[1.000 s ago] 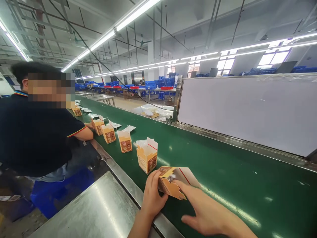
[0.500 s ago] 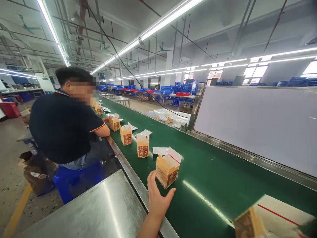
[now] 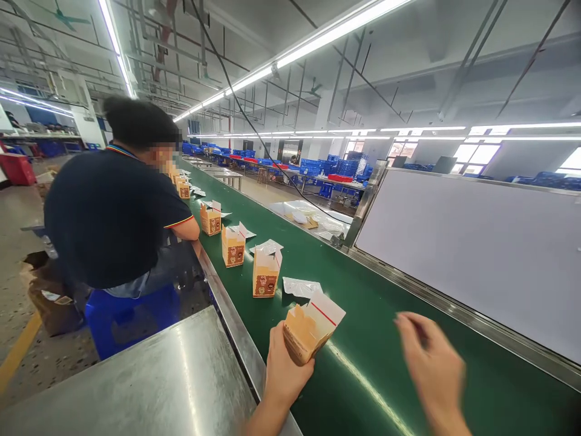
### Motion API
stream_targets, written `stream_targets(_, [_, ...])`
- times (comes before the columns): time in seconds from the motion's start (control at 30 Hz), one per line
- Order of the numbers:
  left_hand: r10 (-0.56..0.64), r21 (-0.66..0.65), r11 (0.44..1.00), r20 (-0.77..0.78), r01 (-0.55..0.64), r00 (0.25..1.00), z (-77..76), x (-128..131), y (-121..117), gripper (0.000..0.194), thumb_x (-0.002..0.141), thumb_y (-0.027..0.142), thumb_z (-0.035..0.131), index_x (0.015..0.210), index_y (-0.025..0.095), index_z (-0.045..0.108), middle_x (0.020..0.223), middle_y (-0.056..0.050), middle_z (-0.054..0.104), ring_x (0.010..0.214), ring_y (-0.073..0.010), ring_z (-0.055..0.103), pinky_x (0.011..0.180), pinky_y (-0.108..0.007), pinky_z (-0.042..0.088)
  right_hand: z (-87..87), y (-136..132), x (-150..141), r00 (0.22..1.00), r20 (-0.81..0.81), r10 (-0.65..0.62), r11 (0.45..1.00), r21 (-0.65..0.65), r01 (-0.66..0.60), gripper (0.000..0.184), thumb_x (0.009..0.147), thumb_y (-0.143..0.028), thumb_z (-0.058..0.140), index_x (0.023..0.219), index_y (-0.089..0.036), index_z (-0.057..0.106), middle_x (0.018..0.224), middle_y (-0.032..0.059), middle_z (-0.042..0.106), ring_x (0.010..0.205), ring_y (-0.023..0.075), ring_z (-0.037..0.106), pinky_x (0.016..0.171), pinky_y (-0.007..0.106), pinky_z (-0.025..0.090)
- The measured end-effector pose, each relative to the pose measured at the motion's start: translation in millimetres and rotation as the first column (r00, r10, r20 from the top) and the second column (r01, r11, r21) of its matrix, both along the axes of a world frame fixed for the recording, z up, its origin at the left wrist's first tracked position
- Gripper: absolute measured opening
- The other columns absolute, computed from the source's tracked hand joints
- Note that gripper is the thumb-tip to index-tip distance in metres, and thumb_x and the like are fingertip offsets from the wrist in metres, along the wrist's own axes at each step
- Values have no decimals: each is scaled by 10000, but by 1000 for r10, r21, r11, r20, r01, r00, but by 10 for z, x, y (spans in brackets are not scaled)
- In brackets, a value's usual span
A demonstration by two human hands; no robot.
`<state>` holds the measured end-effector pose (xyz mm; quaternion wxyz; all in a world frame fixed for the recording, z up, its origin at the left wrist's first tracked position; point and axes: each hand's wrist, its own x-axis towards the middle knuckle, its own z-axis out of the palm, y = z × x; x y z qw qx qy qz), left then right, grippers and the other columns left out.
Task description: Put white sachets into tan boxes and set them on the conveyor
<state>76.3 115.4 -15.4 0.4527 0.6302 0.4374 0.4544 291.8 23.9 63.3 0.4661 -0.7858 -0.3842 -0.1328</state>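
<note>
My left hand [image 3: 287, 369] is wrapped round the lower part of a small orange-brown carton [image 3: 303, 333], which is tilted above the green conveyor belt [image 3: 363, 339]. The carton's top is open, and its white lid flap with a red strip stands up to the right. Behind it a clear plastic packet [image 3: 302, 287] lies flat on the belt. My right hand [image 3: 433, 369] hovers over the belt to the right of the carton. Its fingers are loosely bent and a little blurred, with nothing visible in them.
More open cartons [image 3: 266, 272] stand in a row up the belt, with plastic packets beside them. A co-worker [image 3: 113, 206] sits on a blue stool [image 3: 129, 321] at the left. A steel table [image 3: 149, 381] adjoins the belt; a white panel [image 3: 472, 248] borders its far side.
My left hand has closed round the carton and tilted it. Another carton at the lower right has gone from view, and my right hand has come into sight without it.
</note>
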Motion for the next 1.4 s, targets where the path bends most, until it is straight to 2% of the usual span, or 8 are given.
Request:
stream_targets(0.17, [190, 107, 976, 5, -190, 982, -91, -241, -72, 630, 618, 211, 627, 1210, 202, 414, 1158, -106, 520, 1113, -288, 527, 955, -451, 449, -334, 1428, -442, 973, -90, 211, 927, -298, -228, 437, 889, -530, 525, 1130, -172, 594, 990, 70, 618, 888, 201, 601, 784, 376, 506])
stream_targets(0.33, [254, 233, 938, 33, -255, 967, -274, -190, 6, 642, 581, 145, 564, 1205, 194, 415, 1166, -111, 522, 1140, -294, 512, 992, -477, 416, -644, 1782, -691, 978, -172, 119, 901, -395, -179, 353, 872, -413, 606, 1106, -151, 573, 993, 60, 592, 887, 193, 580, 804, 406, 498])
stream_targets(0.63, [131, 273, 956, -80, -105, 988, -180, -190, -90, 645, 606, 122, 566, 1227, 190, 406, 1226, -129, 501, 1183, -304, 496, 997, -486, 424, -78, 660, -194, 951, -303, -64, 997, 28, 76, 464, 728, -479, 634, 1078, -186, 550, 993, 76, 648, 833, 231, 621, 692, 331, 498])
stream_targets(0.8, [87, 347, 937, -151, -29, 985, -65, -166, -172, 638, 625, 99, 570, 1231, 185, 390, 1207, -124, 501, 1164, -287, 507, 955, -464, 469, 352, -186, -658, 952, 281, 119, 853, 463, -243, 216, 764, -244, 696, 958, -203, 613, 930, 47, 627, 810, 186, 597, 678, 307, 471])
stream_targets(0.9, [94, 408, 913, -145, -27, 985, -62, -150, -216, 656, 632, 91, 580, 1245, 183, 366, 1202, -129, 495, 1153, -286, 510, 938, -480, 486, 361, -350, -871, 701, 663, 263, 864, 163, -477, 214, 805, -36, 595, 935, -202, 627, 838, 18, 653, 801, 183, 585, 788, 369, 427])
stream_targets(1.03, [40, 579, 814, -132, 44, 990, -104, -140, -259, 687, 623, 47, 561, 1266, 177, 357, 1237, -139, 482, 1184, -264, 497, 977, -480, 479, 289, -388, -935, 547, 668, 504, 821, -173, -545, 257, 853, -20, 456, 992, -167, 615, 852, 36, 666, 789, 178, 577, 743, 321, 453])
stream_targets(1.23, [58, 724, 681, -207, 113, 977, -114, -98, -363, 664, 656, 43, 512, 1290, 171, 361, 1240, -149, 522, 1202, -281, 493, 977, -536, 471, 454, -548, -1035, 505, -41, 862, 372, -626, -686, 666, 674, -151, 659, 1310, -172, 463, 1301, 104, 534, 1165, 253, 533, 980, 358, 476])
stream_targets(1.4, [-30, 727, 653, -258, 214, 966, 11, -36, -607, 760, 645, 123, 604, 1346, 162, 311, 1249, -172, 528, 1171, -311, 520, 962, -516, 483, 140, -783, -802, 719, 72, 692, 666, -449, -596, 279, 908, -245, 466, 1134, -218, 627, 1115, 69, 659, 982, 208, 644, 856, 287, 544])
